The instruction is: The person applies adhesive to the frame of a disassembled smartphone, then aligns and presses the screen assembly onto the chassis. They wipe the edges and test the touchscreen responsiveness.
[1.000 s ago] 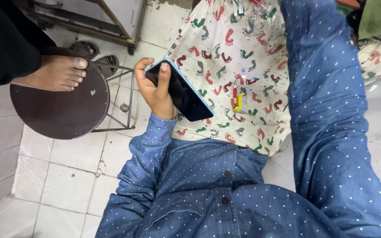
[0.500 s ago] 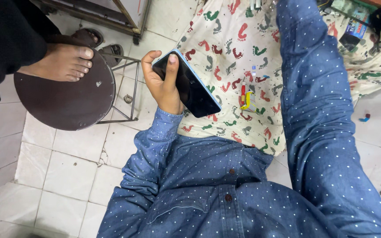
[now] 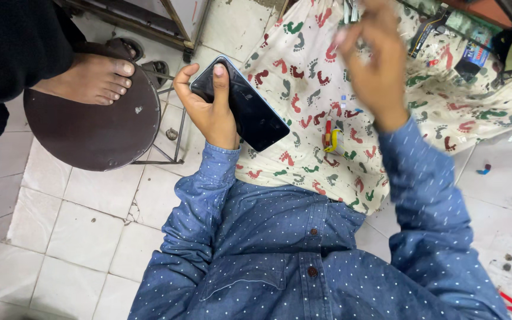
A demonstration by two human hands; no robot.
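My left hand (image 3: 205, 106) grips a dark smartphone (image 3: 247, 109) with a pale blue edge, screen up and off, thumb lying across its upper end. The phone hangs over the near edge of a white cloth (image 3: 303, 71) printed with coloured footprints. My right hand (image 3: 374, 65) is raised above the cloth, blurred, fingers loosely apart, with nothing visibly in it. Both sleeves are blue with white dots. A small red and yellow tool (image 3: 329, 136) lies on the cloth between my hands.
A round dark brown stool (image 3: 96, 127) stands at the left with another person's bare foot (image 3: 90, 80) on it. Small packages and tools (image 3: 457, 41) lie at the cloth's far right. Pale tiled floor (image 3: 60, 237) surrounds everything; a metal frame (image 3: 167, 18) sits at the top.
My right hand has pulled back into view above the cloth, where only its sleeve showed before. The left hand keeps hold of the phone, now slightly lower left.
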